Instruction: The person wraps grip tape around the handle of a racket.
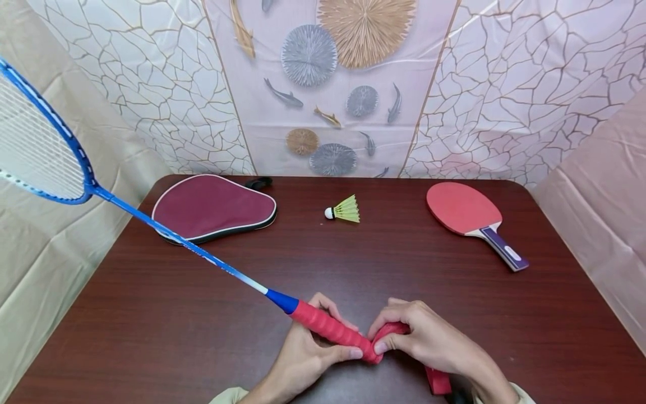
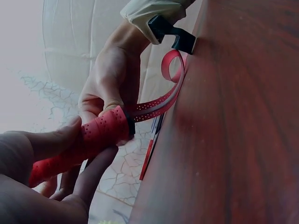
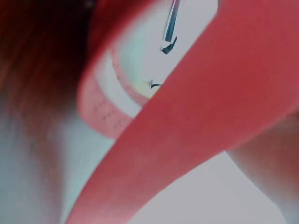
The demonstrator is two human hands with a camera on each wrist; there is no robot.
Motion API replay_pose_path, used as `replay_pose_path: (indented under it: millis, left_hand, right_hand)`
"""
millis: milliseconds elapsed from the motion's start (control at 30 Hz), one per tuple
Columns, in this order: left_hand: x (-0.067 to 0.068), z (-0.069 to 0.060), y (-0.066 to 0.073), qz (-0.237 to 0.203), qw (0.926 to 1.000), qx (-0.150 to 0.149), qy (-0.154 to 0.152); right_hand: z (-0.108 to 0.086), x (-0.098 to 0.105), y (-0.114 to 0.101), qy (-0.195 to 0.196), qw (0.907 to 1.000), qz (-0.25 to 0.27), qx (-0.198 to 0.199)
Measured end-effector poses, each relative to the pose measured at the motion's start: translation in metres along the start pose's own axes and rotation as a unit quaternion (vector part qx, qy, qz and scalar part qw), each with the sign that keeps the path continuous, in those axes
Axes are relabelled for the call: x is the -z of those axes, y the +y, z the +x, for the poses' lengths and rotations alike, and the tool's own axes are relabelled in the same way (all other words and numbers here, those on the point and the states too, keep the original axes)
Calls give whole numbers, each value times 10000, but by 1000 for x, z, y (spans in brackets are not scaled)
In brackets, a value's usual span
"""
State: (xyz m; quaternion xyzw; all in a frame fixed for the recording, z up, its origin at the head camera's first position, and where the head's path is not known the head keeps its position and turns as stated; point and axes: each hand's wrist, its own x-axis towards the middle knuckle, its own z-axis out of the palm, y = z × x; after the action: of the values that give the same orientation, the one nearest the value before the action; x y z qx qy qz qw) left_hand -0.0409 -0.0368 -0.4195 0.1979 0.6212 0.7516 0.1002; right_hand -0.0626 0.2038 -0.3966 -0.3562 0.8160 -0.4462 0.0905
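Note:
A badminton racket [image 1: 222, 265] slants across the head view, its blue strung head at upper left and its red-wrapped handle [image 1: 328, 326] near the front. My left hand [image 1: 303, 356] holds the handle, thumb on one side and fingers on the other. At the butt end, my right hand [image 1: 429, 336] pinches the red grip tape [image 1: 438, 381]. In the left wrist view the perforated tape [image 2: 159, 105] runs off the dark butt cap and curls in a loop towards the right wrist. Blurred, close tape [image 3: 196, 107] covers much of the right wrist view.
Along the back of the brown table [image 1: 298, 252] lie a maroon paddle case [image 1: 212, 205], a yellow shuttlecock [image 1: 345, 210] and a red table tennis paddle [image 1: 464, 207]. A patterned cloth [image 1: 176, 84] hangs behind the table, with plain drapes at both sides.

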Motion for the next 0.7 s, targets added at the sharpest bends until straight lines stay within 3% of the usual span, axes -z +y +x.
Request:
replay_pose_path:
  millis: [267, 467, 567, 700]
  left_hand:
    - [-3, 0, 3, -248, 9997, -62, -2]
    - [-2, 0, 1, -304, 9992, -264, -17]
    - [-2, 0, -5, -381, 9985, -383, 63]
    - [-4, 0, -7, -496, 9980, -315, 242]
  right_hand:
    - [0, -1, 1, -474, 9989, 27, -27]
    - [0, 0, 0, -339, 9994, -7, 74]
    - [0, 0, -1, -276, 9996, -40, -97]
    - [0, -1, -2, -137, 9995, -90, -283]
